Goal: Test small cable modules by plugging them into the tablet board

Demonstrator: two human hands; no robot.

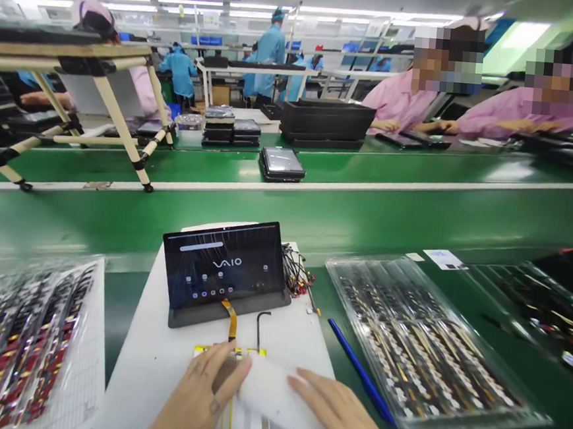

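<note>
Mostly hidden beneath the person's two hands, a white sheet lies over a flat, yellow-edged circuit strip on a white work mat. The left hand curves over the sheet's left end, and the right hand lies along its right side; neither looks clenched, and whether they grip it cannot be told. The frame's bottom edge cuts off both hands and the strip. Beyond the hands, an amber ribbon cable runs up to a tablet showing a VAIO screen. Right of the right hand lie a blue pen and a clear tray of parts too blurred to identify; bagged parts sit left of the left hand.
</note>
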